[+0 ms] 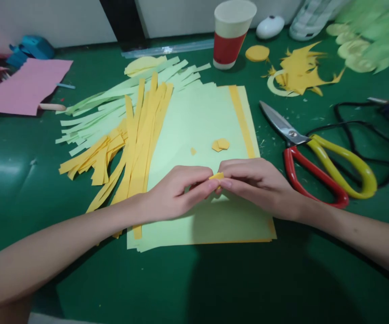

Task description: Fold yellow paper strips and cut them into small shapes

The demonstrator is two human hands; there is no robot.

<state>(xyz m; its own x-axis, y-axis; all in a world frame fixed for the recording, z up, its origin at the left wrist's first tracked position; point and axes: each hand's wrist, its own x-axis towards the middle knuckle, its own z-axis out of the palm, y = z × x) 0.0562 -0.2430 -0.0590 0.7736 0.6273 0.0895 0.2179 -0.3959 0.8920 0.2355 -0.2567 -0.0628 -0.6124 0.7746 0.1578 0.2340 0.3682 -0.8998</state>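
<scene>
Between both hands, above the pale green paper sheets [187, 117], a small folded piece of yellow paper [219, 176] is pinched. The thumb and fingers of my left hand [184, 189] close on its left side. On its right side my right hand [257, 182] grips it the same way; most of the piece is hidden by fingertips. Just beyond the hands, a few small yellow folded paper shapes [220, 144] lie on the sheets, with a tiny yellow scrap [193, 151] to their left. Long yellow paper strips [147, 135] rest across the sheets' left edge.
Scissors [294, 135] with red and yellow handles lie right of the sheets, near a black cord [343, 121]. A paper cup [230, 45] stands at the back. Green strips [89, 128], pink paper [29, 85] and yellow cut scraps [299, 67] lie around the green table [147, 283].
</scene>
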